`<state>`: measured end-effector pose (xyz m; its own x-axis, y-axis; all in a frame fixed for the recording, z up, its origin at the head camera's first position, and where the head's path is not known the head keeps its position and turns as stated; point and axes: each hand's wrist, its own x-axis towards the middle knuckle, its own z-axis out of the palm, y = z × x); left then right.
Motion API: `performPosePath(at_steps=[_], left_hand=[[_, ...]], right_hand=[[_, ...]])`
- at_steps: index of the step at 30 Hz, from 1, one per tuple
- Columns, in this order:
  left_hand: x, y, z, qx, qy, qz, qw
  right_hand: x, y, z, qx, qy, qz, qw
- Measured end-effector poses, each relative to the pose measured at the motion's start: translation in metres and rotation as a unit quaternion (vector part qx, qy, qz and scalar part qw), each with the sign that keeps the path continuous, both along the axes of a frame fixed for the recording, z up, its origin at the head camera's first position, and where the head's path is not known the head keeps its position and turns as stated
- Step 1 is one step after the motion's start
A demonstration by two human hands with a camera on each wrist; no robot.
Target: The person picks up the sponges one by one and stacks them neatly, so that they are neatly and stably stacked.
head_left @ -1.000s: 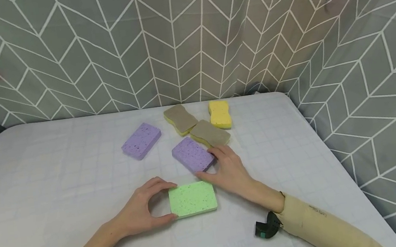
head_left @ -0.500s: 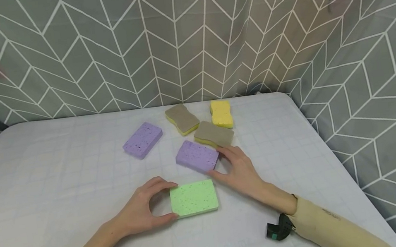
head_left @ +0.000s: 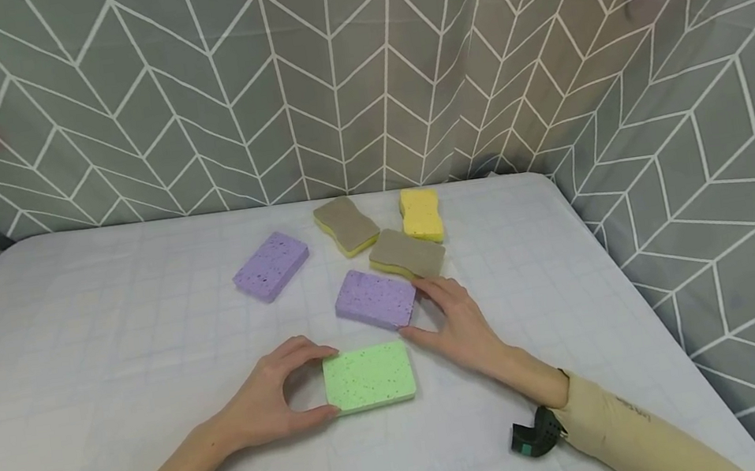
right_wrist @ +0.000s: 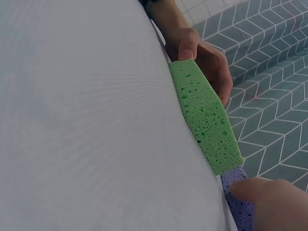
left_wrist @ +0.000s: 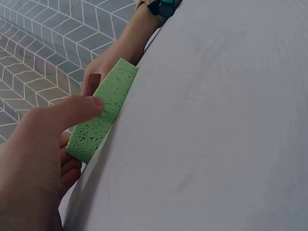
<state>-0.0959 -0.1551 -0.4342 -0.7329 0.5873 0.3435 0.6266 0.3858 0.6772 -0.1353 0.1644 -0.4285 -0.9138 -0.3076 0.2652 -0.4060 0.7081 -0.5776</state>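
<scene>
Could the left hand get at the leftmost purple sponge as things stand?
Probably yes: only bare tabletop lies between the left hand and that purple sponge, though the hand pinches the green sponge and would likely need to let go.

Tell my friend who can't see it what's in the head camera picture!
A person's left hand pinches a green sponge while the right hand grips a purple sponge just beyond it on a white table. Farther back lie another purple sponge, two grey-topped yellow sponges and a yellow-topped sponge, before a grey chevron-patterned curtain.

Green sponge [head_left: 369, 377] (speckled, flat), purple sponge [head_left: 375, 299] beyond
</scene>
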Motion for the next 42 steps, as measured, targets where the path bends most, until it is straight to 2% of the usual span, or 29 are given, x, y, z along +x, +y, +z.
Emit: performPosePath(at_steps=[6, 17, 30, 42], left_hand=[[-0.0003, -0.0002, -0.0001, 0.003, -0.008, -0.002, 1.0000], [-0.0006, 0.0004, 0.0000, 0.009, -0.014, -0.006, 0.9998], [-0.0005, -0.0003, 0.0001, 0.008, -0.024, -0.007, 0.9997], [-0.0013, 0.0008, -0.0013, 0.024, -0.002, -0.010, 0.9997]], right_hand=[[-0.0016, 0.0002, -0.0007, -0.013, -0.001, 0.003, 1.000], [-0.0017, 0.0024, -0.0024, -0.084, -0.003, 0.018, 0.996], [-0.0008, 0.0035, -0.0021, -0.120, 0.004, 0.020, 0.993], [0.0008, 0.0044, -0.0007, -0.144, 0.006, 0.021, 0.989]])
